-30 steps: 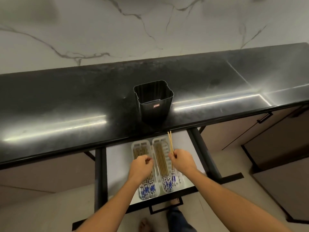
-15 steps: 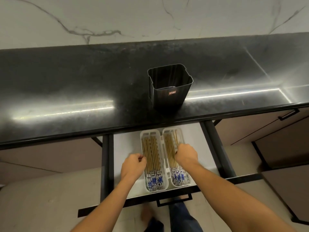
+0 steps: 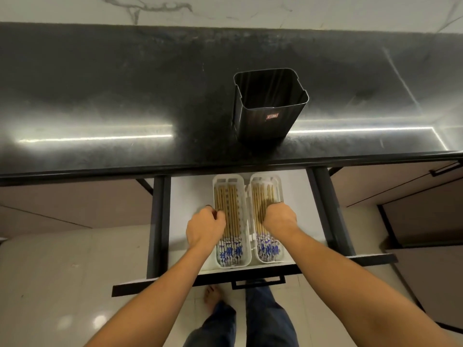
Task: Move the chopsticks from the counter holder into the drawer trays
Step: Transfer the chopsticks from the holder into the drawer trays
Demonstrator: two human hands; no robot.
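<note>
Now, from where I watch, the chopsticks [image 3: 231, 216] all lie flat in the two white trays [image 3: 253, 216] that sit side by side in the open drawer [image 3: 190, 194], and the black holder [image 3: 269, 106] on the worktop [image 3: 100, 96] looks empty, as far as I can see down into it. The sticks run away from me, bare wooden tips toward the worktop edge and blue-patterned ends toward the drawer front, so their long axis lines up with my forearms. My left hand [image 3: 205, 227] rests at the outer rim of the left tray, fingers curled in on the sticks nearest that edge; I cannot tell whether that grip pinches one or only presses on it. My right hand [image 3: 279, 219] sits over the middle of the right tray, curled the same way, knuckles up; its fingertips are hidden under the hand, so I cannot tell whether that grip holds anything either. Each hand is nearest its own tray, so neither needs to cross. I judge the moving itself is done, or close to it, and what is left is to nudge the sticks parallel and let go. Any such nudge should go along their length, not across, or they will ride up over each other.
</note>
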